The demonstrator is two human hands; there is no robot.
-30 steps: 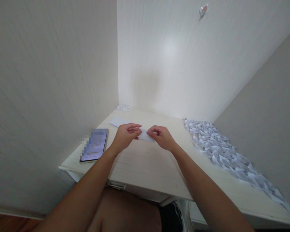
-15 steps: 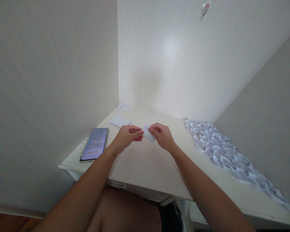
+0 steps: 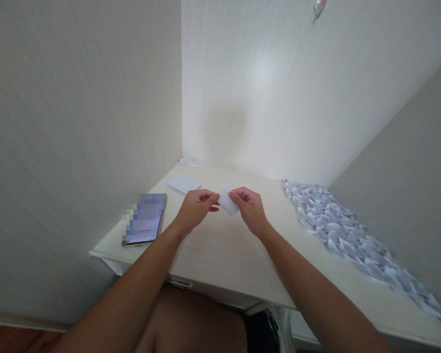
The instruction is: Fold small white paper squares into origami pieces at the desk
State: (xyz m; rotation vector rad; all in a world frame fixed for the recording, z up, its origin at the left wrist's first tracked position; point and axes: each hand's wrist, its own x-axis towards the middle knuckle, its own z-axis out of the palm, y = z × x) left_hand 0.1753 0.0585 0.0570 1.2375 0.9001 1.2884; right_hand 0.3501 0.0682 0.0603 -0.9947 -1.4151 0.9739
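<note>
A small white piece of paper [image 3: 229, 202] is held above the middle of the desk, between both hands. My left hand [image 3: 199, 208] pinches its left edge between thumb and fingers. Its upper right side is gripped by my right hand [image 3: 249, 208], thumb in front and fingers curled. Behind my left hand, a stack or folded sheet of white paper [image 3: 184, 184] lies flat on the desk.
A phone [image 3: 146, 220] with its screen lit lies at the desk's left edge. Many folded white paper pieces [image 3: 338, 225] spread along the right side of the desk [image 3: 220, 255]. Thin white scraps [image 3: 189, 161] lie in the back left corner. Walls rise at the left, back and right.
The paper piece shows more of its face between my hands, which are slightly farther apart. The whole view has shifted a little.
</note>
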